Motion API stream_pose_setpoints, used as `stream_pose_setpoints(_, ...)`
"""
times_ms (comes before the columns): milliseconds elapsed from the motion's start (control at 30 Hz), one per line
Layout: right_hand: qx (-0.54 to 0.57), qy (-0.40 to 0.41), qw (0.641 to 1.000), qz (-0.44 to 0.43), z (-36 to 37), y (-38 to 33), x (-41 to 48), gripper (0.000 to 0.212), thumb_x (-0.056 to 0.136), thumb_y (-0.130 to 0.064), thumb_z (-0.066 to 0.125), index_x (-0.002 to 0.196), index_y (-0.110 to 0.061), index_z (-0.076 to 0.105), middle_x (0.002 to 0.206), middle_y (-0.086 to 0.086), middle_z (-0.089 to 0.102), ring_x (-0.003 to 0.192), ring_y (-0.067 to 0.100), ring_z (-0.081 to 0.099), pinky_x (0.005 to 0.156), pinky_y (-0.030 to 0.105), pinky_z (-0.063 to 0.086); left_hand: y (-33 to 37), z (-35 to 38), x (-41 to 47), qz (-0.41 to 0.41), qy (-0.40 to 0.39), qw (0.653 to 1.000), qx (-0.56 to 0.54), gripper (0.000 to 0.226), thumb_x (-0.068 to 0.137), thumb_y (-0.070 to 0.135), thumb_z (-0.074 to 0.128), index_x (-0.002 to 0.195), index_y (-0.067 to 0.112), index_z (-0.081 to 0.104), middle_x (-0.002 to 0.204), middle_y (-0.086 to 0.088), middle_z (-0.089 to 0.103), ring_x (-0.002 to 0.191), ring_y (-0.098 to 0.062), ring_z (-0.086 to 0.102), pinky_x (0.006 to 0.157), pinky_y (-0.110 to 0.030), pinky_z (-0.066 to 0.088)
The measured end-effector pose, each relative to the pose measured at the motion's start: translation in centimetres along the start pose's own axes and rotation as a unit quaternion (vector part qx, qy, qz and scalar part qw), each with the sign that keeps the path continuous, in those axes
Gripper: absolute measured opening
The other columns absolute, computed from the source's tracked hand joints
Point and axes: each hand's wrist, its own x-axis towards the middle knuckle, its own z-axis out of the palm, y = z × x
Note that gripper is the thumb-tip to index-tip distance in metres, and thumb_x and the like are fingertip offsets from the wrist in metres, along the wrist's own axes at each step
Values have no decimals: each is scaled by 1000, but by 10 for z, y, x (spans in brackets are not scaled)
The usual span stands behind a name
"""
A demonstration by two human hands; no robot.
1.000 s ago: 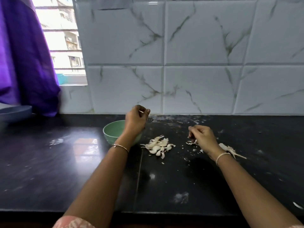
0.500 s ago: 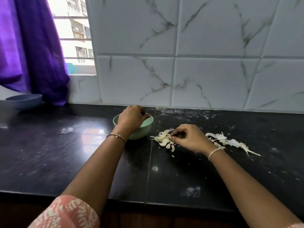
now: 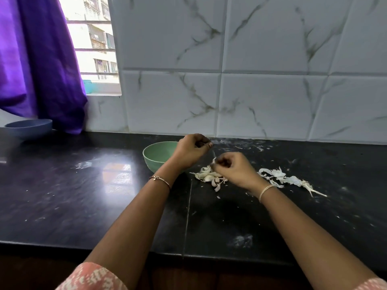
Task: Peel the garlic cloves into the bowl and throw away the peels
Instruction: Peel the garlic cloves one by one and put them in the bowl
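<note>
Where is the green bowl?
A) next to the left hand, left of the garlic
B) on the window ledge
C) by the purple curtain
A: the green bowl sits on the counter beside the left hand, left of the garlic cloves; the blue bowl is the one by the curtain.

Straight ahead, a wall of large white marble-veined tiles [image 3: 261,101] meets a glossy black stone countertop [image 3: 73,195], dusty with pale specks. Over on the left, daylight pours through a barred window [image 3: 94,49], half covered by a purple curtain [image 3: 37,70], and gleams off the counter. A shallow blue bowl [image 3: 29,127] sits below the curtain.
</note>
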Motion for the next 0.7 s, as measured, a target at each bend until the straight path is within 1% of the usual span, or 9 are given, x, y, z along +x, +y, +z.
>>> stream_pose_setpoints(100, 215, 11, 973, 78, -27, 0, -6, 3, 88, -4, 68, 86, -2, 66, 71, 10, 68, 62, 17, 61, 58, 22, 52, 9, 13, -6, -35, -97, 987, -119, 19, 97, 12, 57, 112, 2, 63, 79, -4, 59, 61, -10, 55, 50, -17, 47)
stream_pose_setpoints(200, 293, -16, 949, 113, -52, 6, -13, 3, 89, 1, 63, 91, 1, 64, 75, 15, 68, 63, 18, 65, 57, 20, 55, 14, 29, -9, -57, -183, 962, -195, 18, 101, 7, 48, 115, 3, 59, 79, 2, 63, 68, -7, 58, 59, -18, 50)
stream_pose_setpoints(267, 292, -37, 947, 125, -65, 13, -16, 10, 89, 2, 62, 98, 3, 65, 78, 15, 69, 65, 16, 67, 61, 20, 57, 14, 41, -8, -42, -205, 965, -157, 15, 99, 4, 50, 111, 6, 59, 80, 1, 64, 71, -9, 58, 61, -18, 50)
stream_pose_setpoints(333, 274, -53, 950, 142, -76, 22, -19, 15, 89, -2, 62, 101, 5, 67, 80, 14, 70, 67, 14, 67, 62, 19, 57, 8, 52, -5, -7, -215, 975, -54, 17, 93, 4, 61, 108, 10, 63, 86, -4, 64, 72, -9, 57, 66, -18, 50)
stream_pose_setpoints(400, 257, -70, 951, 159, -84, 31, -21, 23, 82, -9, 68, 100, 5, 69, 82, 13, 71, 68, 14, 68, 63, 18, 57, 0, 62, -7, 13, -223, 974, 34, 24, 85, 7, 71, 108, 14, 66, 92, -3, 68, 76, -9, 60, 76, -21, 52)
stream_pose_setpoints(467, 231, -94, 953, 174, -91, 36, -21, 28, 75, -11, 73, 98, 5, 70, 83, 14, 72, 69, 14, 68, 65, 18, 58, -9, 70, -10, 22, -190, 978, 81, 25, 83, 8, 73, 106, 16, 69, 96, 0, 70, 83, -12, 63, 83, -24, 51)
stream_pose_setpoints(500, 216, -109, 953, 180, -93, 36, -20, 25, 75, -7, 73, 97, 5, 70, 83, 14, 72, 69, 14, 69, 65, 18, 58, -14, 73, -13, 25, -158, 983, 90, 23, 84, 8, 72, 105, 18, 70, 95, 2, 70, 83, -11, 63, 82, -23, 50)
stream_pose_setpoints(600, 138, -146, 963, 179, -101, 23, -13, 17, 78, 2, 72, 95, 4, 68, 81, 15, 73, 67, 16, 71, 64, 20, 59, -21, 78, -15, 25, -60, 994, 92, 18, 89, 9, 64, 104, 18, 70, 89, 9, 66, 80, -6, 57, 73, -14, 40)
stream_pose_setpoints(700, 99, -120, 976, 154, -115, -6, 3, 15, 76, 1, 74, 88, 5, 67, 75, 12, 73, 62, 14, 69, 61, 19, 58, -21, 80, -10, -3, -4, 1000, 13, 13, 92, 14, 64, 103, 16, 70, 83, 6, 65, 71, -6, 57, 64, -15, 41)
